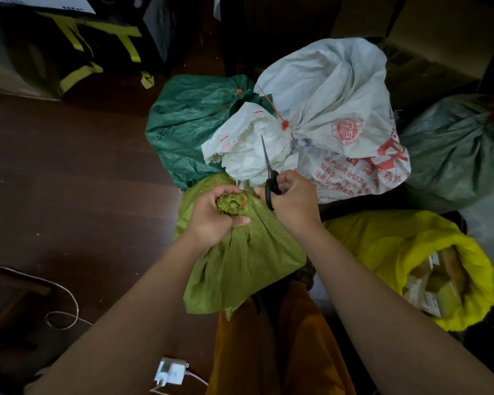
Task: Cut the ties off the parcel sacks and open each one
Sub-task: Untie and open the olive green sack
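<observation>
- Far left, a thin cord [60, 292] loops over the dark wooden floor [83, 172], and a white charger [170, 373] lies on the boards near the person's left elbow.
- At the back left stands a black bag with yellow straps [97, 41], dim in the poor light.
- The left hand [211, 215] is curled tight round the bunched neck of the olive-green sack [246, 252], which rests against the person's legs; an orange tie [243, 203] shows at that neck.
- Behind it lies a dark green sack [188, 121], closed at the top.
- The right hand [293, 198] grips black-handled scissors [269, 172], blades together and pointing up, away from the neck; its fingertips touch the olive sack beside the tie.
- A white printed sack [340, 109] crowds in just behind the hands, its neck cinched with a red zip tie [285, 125].
- Right of the person, a yellow sack [411, 252] gapes open with what look like small cartons inside.
- Far right sits a grey-green sack [454, 155], tied in red, with cardboard boxes [428, 38] behind it.
</observation>
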